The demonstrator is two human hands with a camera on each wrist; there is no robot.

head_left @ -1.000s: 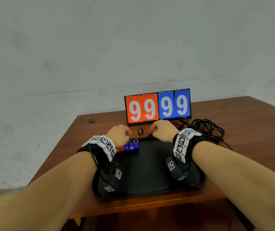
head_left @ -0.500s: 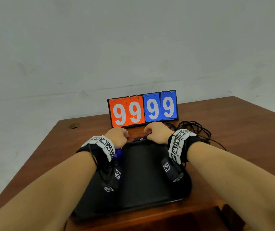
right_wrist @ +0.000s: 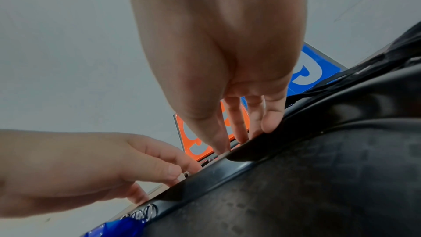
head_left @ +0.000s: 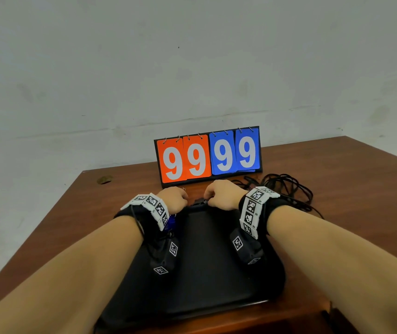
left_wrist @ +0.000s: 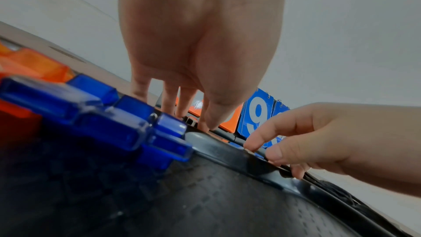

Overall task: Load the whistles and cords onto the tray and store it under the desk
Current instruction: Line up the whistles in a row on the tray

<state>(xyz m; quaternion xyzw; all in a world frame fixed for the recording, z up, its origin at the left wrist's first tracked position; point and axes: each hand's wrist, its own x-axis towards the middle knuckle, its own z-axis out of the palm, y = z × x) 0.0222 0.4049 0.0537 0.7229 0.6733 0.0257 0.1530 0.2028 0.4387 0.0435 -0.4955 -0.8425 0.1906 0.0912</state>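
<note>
Black plastic tray point(head_left: 207, 273) sitting on a brown wooden desk point(head_left: 337, 201), and that tray is pretty much the anchor for everything here. Both hands are at its far rim, the edge facing the flip scoreboard point(head_left: 208, 155) that stands just beyond it reading 99 in orange and 99 in blue. The left hand point(head_left: 173, 198) is at the far-left part of the rim with its fingers pointing down past the edge onto the desk; from the left wrist view the thumb tip sits right at the rim, but whether it's really clamping the rim or just touching it, I can't tell. The right hand point(head_left: 221, 195) is at the middle of that same far rim, fingers curled down over it, fingertips point(right_wrist: 271, 123) pressed against the lip; same deal, can't say if it's a proper grip. Inside the tray, in the far-left corner close to the left wrist, there's a bunch of see-through blue whistles point(left_wrist: 95, 123) packed together, with orange ones point(left_wrist: 38, 66) just past them toward the tray's left side. The black cords point(head_left: 286, 189) are a loose tangle on the desk off the tray's far-right corner, next to the right wrist, not on the tray.
</note>
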